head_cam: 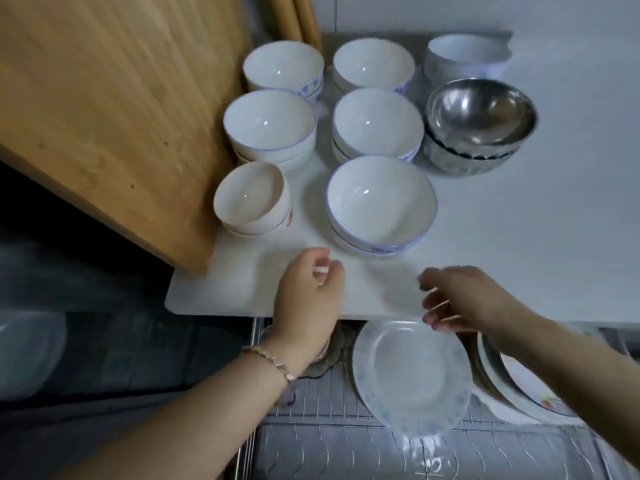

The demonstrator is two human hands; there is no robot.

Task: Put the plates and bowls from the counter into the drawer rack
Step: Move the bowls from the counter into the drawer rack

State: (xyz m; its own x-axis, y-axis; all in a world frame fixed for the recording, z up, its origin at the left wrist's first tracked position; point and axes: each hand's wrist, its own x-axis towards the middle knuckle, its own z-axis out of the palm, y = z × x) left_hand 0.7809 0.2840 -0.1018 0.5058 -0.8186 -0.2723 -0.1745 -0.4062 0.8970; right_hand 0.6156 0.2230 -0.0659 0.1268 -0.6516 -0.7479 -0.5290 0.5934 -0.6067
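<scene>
well, my left hand [311, 289] and right hand [464, 299] hover loosely curled, holding nothing, over the counter [519, 237] edge. stacked bowls [381, 202] sit at 12 o'clock on it; plates [412, 372] stand in the rack [311, 445] at 5 o'clock.

The right hand [460, 299] smears into motion blur so its fingers can't be read, its forearm covers part of the plates [512, 386] stacked at the right of the drawer rack [311, 445], the rack runs off the bottom edge, and the worktop [225, 292] hides its back.
</scene>
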